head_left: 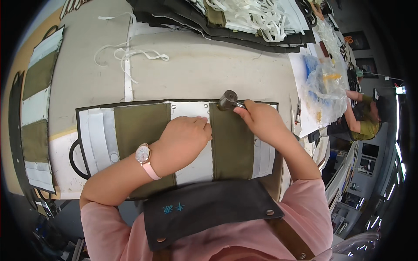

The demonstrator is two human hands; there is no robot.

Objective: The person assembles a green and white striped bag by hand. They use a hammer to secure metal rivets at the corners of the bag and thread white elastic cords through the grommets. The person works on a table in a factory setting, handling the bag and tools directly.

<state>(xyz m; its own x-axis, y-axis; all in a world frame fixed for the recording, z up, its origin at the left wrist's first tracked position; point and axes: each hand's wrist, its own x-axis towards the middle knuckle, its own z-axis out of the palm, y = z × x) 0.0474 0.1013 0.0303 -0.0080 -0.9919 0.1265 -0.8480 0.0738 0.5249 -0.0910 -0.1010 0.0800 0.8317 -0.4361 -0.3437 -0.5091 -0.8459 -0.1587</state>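
So the right hand (263, 119) had its fingers closed around the handle of a small hammer (227, 101), with the head over the panel's top edge; couldn't tell if it was touching or just above. The left hand (185, 137) was set down on the white middle strip, fingers bunched together near the metal fastener (206, 106) on the right; no way to tell if they pinched anything, since the back of the hand hid it. Honestly, I'd say doing this well meant keeping the fabric flat, bringing the hammer face down square, and keeping those left fingertips out of its path, because they looked pretty close. The olive-and-white panel (233, 143) lay flat on the worktop (183, 74) right in front of the person, a black loop handle (75, 158) sticking out on its left. Farther out there was a similar panel (37, 82) at the left, loose white tape (135, 54) beyond, a dark fabric stack (174, 19) at the back, and a clear plastic bag (326, 87) off right.
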